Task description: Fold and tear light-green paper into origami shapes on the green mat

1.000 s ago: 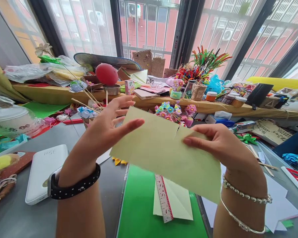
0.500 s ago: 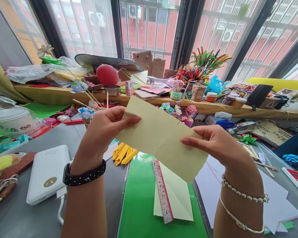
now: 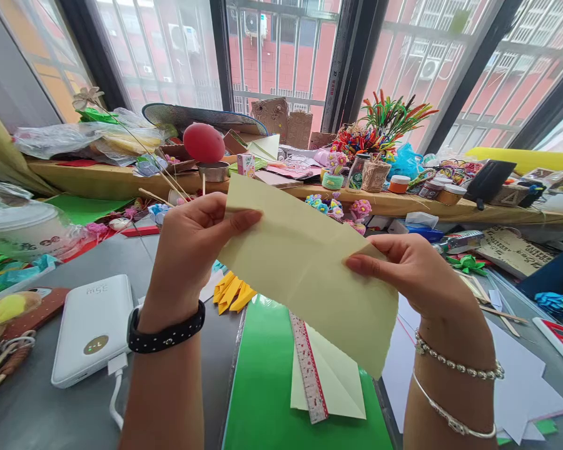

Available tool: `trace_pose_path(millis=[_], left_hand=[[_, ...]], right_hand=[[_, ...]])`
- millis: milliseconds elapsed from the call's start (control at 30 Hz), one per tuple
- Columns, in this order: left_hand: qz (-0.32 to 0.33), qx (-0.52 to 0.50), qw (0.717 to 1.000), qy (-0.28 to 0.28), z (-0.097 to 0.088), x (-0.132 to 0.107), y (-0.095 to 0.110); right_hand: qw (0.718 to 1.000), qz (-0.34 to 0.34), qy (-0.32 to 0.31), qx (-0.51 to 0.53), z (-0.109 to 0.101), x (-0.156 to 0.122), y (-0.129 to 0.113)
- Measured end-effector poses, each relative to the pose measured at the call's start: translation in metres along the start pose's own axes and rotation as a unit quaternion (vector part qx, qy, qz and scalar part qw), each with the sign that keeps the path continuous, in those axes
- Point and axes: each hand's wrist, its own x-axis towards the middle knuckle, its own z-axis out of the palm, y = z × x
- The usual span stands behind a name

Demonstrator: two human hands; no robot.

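Note:
A pale yellow sheet of paper (image 3: pixel 304 256) is stretched in the air between my two hands, slanting down to the right. A faint crease crosses its middle, and its lower right edge looks torn. My left hand (image 3: pixel 199 234) pinches the left side, thumb on the front face. At the upper right edge, my right hand (image 3: pixel 398 269) grips it the same way, fingers behind. Below lies a second pale sheet (image 3: pixel 342 381) with a patterned ruler (image 3: pixel 309 375) on top, both on a glossy green folder (image 3: pixel 258 375). The held sheet covers their upper part.
Left of the folder are folded yellow paper strips (image 3: pixel 232 292) and a white power bank (image 3: pixel 94 331) with a cable. White paper sheets (image 3: pixel 511 369) lie to the right. A shelf (image 3: pixel 258 190) crowded with craft items runs along the window.
The sheet has tipped toward me, so more of its face shows and its lower right corner hangs lower. Both hands keep their grip, the left shifted slightly left.

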Motion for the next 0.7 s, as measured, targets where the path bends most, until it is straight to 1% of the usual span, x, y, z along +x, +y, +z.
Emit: trace_pose_path(millis=[33, 100, 133, 200, 267, 333, 400, 567, 700], left_hand=[[0.002, -0.004, 1.000, 0.005, 0.000, 0.000, 0.000], [-0.020, -0.014, 1.000, -0.007, -0.001, 0.001, 0.001], [-0.039, -0.020, 0.999, -0.023, -0.003, 0.001, 0.001], [-0.088, -0.025, 0.993, -0.078, -0.007, 0.002, 0.002], [-0.124, -0.011, 0.984, -0.131, -0.011, 0.003, 0.000], [-0.130, 0.010, 0.981, -0.147, -0.013, 0.004, -0.002], [-0.120, 0.021, 0.984, -0.132, -0.013, 0.005, -0.003], [-0.071, 0.024, 0.995, -0.068, -0.009, 0.003, 0.001], [-0.061, 0.023, 0.996, -0.056, -0.010, 0.001, 0.002]], right_hand=[[1.000, -0.001, 0.002, -0.001, 0.000, 0.000, 0.000], [1.000, -0.002, 0.008, -0.007, 0.000, 0.001, 0.001], [1.000, -0.002, 0.013, -0.010, 0.000, 0.001, 0.001], [1.000, -0.002, 0.023, -0.016, -0.001, 0.002, 0.001], [0.999, 0.001, 0.030, -0.019, -0.002, 0.002, 0.002], [0.999, 0.001, 0.036, -0.022, -0.002, 0.002, 0.003], [0.999, 0.000, 0.039, -0.025, -0.002, 0.003, 0.003], [1.000, 0.000, 0.023, -0.003, -0.001, 0.003, 0.003], [0.999, -0.003, 0.014, 0.034, 0.000, 0.001, 0.001]])
